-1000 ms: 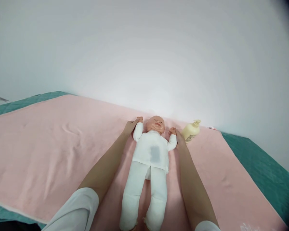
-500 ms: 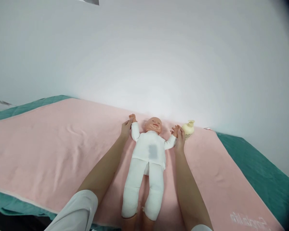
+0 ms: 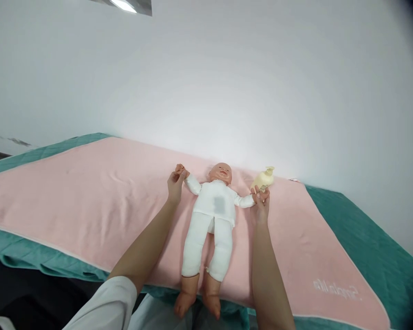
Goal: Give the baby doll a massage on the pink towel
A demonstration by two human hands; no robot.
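Observation:
A baby doll with a white cloth body lies on its back, head toward the wall and bare feet toward me. Its arms are stretched out to both sides. My left hand grips the doll's hand on the left between thumb and fingers. On the other side, my right hand is closed around the doll's other hand. A dark grey patch marks the doll's chest. Just behind my right hand stands a pale yellow pump bottle, partly covered by the doll's fingers.
A pink blanket with white lettering lies under the doll. Beneath it a green quilted cover shows along the edges. A white wall rises directly behind. My legs are at the near edge.
Both doll arms have been drawn outward and lowered, spread wider by my hands. The view has shifted, so the doll's feet and the near edge now show.

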